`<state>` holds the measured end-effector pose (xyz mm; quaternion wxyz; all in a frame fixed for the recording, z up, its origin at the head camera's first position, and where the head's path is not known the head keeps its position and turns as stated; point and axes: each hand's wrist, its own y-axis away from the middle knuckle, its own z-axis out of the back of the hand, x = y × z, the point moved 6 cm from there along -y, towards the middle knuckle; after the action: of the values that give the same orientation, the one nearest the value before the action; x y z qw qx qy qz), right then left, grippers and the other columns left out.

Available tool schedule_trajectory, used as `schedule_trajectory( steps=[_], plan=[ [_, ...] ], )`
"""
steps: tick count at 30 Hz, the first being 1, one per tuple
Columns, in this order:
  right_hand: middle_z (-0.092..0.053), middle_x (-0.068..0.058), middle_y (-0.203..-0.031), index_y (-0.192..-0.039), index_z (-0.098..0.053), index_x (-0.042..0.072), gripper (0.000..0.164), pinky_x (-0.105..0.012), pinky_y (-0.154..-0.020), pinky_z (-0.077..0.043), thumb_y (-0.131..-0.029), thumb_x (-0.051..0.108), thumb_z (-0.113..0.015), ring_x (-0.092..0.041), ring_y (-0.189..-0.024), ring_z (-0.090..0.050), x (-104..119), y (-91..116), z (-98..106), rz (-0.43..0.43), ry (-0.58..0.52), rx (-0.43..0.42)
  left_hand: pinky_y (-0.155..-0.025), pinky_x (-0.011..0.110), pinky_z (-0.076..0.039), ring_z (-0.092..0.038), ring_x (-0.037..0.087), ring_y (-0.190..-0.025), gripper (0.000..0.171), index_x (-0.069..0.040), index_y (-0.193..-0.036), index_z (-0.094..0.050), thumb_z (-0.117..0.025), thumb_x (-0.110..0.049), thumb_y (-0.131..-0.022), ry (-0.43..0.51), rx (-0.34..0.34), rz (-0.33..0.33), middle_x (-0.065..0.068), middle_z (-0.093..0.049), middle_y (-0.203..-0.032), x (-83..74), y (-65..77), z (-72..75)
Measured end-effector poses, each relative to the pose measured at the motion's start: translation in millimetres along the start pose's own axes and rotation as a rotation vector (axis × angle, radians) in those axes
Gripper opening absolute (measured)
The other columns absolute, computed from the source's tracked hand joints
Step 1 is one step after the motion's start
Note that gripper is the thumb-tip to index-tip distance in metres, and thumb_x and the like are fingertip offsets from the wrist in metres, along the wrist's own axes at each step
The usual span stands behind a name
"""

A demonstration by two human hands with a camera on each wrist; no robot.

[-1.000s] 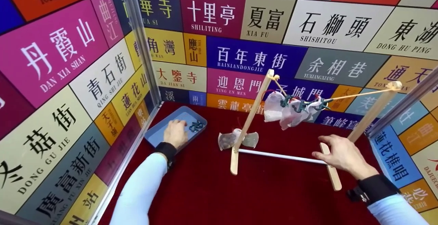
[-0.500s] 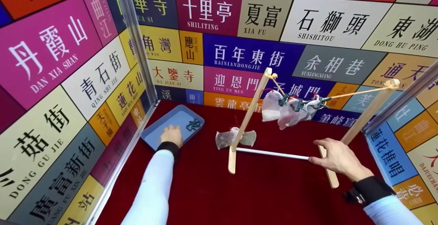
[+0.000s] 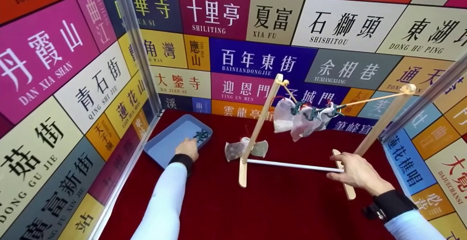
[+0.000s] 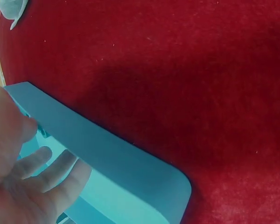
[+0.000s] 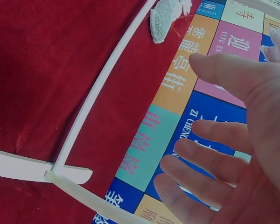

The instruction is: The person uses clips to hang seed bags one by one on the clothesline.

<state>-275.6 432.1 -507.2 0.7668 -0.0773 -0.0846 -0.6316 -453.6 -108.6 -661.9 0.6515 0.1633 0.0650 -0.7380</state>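
My left hand (image 3: 187,148) reaches over the near side of a blue plastic tray (image 3: 162,143), fingertips close to several small dark green clips (image 3: 201,135) at its right end. In the left wrist view, its fingers (image 4: 77,179) stretch loosely inside the tray wall, and the thumb side is partly cut off by the frame. My right hand (image 3: 357,170) hovers beside the right foot of a small wooden rack (image 3: 263,116), its fingers spread and holding nothing. Several whitish pouches (image 3: 284,114) with red threads hang from the rack's yellowish cord (image 3: 372,99) by green clips.
A loose pair of pouch-like pieces (image 3: 235,150) lies on the dark red cloth (image 3: 255,211) by the rack's left post. A white rod (image 3: 292,165) joins the rack's feet. Colourful lettered panels (image 3: 270,57) stand behind and at both sides.
My left hand has moved from over the tray, down toward its near side, then right toward the clips. My right hand stays beside the rack's right foot. The head view has shifted slightly.
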Motion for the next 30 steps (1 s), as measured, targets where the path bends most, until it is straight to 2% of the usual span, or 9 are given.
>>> schedule_trajectory(
  steps=[8, 11, 12, 15, 19, 21, 24, 27, 30],
  plan=[
    [-0.082, -0.021, -0.122, -0.132, -0.077, 0.000, 0.064, -0.053, -0.077, -0.064, -0.084, 0.038, -0.098, -0.034, -0.095, -0.079, -1, -1, -4, 0.007, -0.024, 0.035, -0.090, 0.067, -0.067, -0.075, 0.055, -0.115, 0.050, -0.002, -0.148, -0.068, -0.074, -0.004, -0.099, -0.036, -0.063, 0.023, 0.033, -0.066, -0.142, 9.8, -3.4, 5.9],
    [-0.083, -0.019, -0.117, -0.131, -0.078, 0.001, 0.063, -0.050, -0.076, -0.064, -0.083, 0.038, -0.098, -0.031, -0.093, -0.078, -1, -1, -6, 0.012, -0.020, 0.043, -0.088, 0.067, -0.067, -0.076, 0.054, -0.111, 0.049, -0.003, -0.142, -0.072, -0.078, -0.005, -0.094, -0.052, -0.124, -0.007, 0.031, -0.070, -0.134, 17.7, -13.6, -1.8],
    [-0.083, -0.018, -0.116, -0.130, -0.079, 0.001, 0.063, -0.049, -0.076, -0.063, -0.083, 0.038, -0.098, -0.030, -0.093, -0.078, -1, -1, -7, 0.016, -0.018, 0.047, -0.088, 0.065, -0.068, -0.077, 0.051, -0.110, 0.050, -0.006, -0.142, -0.072, -0.079, -0.009, -0.093, -0.060, -0.160, -0.036, 0.028, -0.072, -0.131, 24.9, -19.7, -10.9],
    [-0.084, -0.017, -0.114, -0.130, -0.080, 0.001, 0.063, -0.047, -0.076, -0.062, -0.083, 0.039, -0.098, -0.028, -0.093, -0.077, 0, -2, -8, 0.023, -0.014, 0.053, -0.090, 0.066, -0.067, -0.077, 0.051, -0.112, 0.054, -0.006, -0.143, -0.072, -0.081, -0.009, -0.090, -0.063, -0.134, -0.062, 0.028, -0.076, -0.129, 26.8, -21.6, -14.0],
    [-0.083, -0.017, -0.116, -0.130, -0.080, 0.001, 0.064, -0.048, -0.077, -0.062, -0.082, 0.039, -0.098, -0.029, -0.094, -0.077, -2, -2, -6, 0.027, -0.006, 0.048, -0.097, 0.068, -0.066, -0.076, 0.054, -0.122, 0.062, -0.005, -0.153, -0.065, -0.083, -0.009, -0.094, -0.051, 0.013, -0.055, 0.031, -0.075, -0.138, 18.9, -12.6, -6.7],
    [-0.084, -0.017, -0.116, -0.130, -0.080, 0.001, 0.064, -0.047, -0.077, -0.062, -0.082, 0.039, -0.098, -0.027, -0.093, -0.077, -3, -1, -6, 0.025, -0.008, 0.045, -0.096, 0.068, -0.065, -0.075, 0.054, -0.122, 0.065, -0.005, -0.155, -0.063, -0.085, -0.012, -0.094, -0.077, 0.017, -0.070, 0.031, -0.075, -0.140, 22.9, -16.2, -14.2],
    [-0.084, -0.016, -0.114, -0.130, -0.080, 0.002, 0.064, -0.045, -0.075, -0.062, -0.082, 0.040, -0.099, -0.024, -0.090, -0.076, -4, 0, -6, 0.024, -0.011, 0.041, -0.089, 0.067, -0.067, -0.075, 0.056, -0.114, 0.072, -0.009, -0.155, -0.060, -0.089, -0.016, -0.089, -0.145, -0.035, -0.091, 0.030, -0.073, -0.138, 32.6, -27.7, -34.2],
    [-0.084, -0.015, -0.114, -0.129, -0.080, 0.001, 0.064, -0.045, -0.075, -0.062, -0.082, 0.041, -0.099, -0.024, -0.090, -0.076, -6, 0, -7, 0.023, -0.015, 0.045, -0.088, 0.068, -0.066, -0.070, 0.059, -0.117, 0.077, -0.012, -0.161, -0.054, -0.085, -0.012, -0.090, -0.180, -0.030, -0.115, 0.033, -0.065, -0.142, 24.9, -21.6, -37.0],
    [-0.085, -0.015, -0.113, -0.129, -0.080, 0.001, 0.063, -0.047, -0.077, -0.063, -0.082, 0.040, -0.098, -0.026, -0.091, -0.077, -6, 1, -9, 0.022, -0.015, 0.050, -0.095, 0.070, -0.065, -0.063, 0.061, -0.128, 0.082, -0.014, -0.168, -0.048, -0.084, -0.009, -0.094, -0.214, 0.069, -0.149, 0.036, -0.056, -0.151, 1.7, -1.2, -20.8]
  ],
)
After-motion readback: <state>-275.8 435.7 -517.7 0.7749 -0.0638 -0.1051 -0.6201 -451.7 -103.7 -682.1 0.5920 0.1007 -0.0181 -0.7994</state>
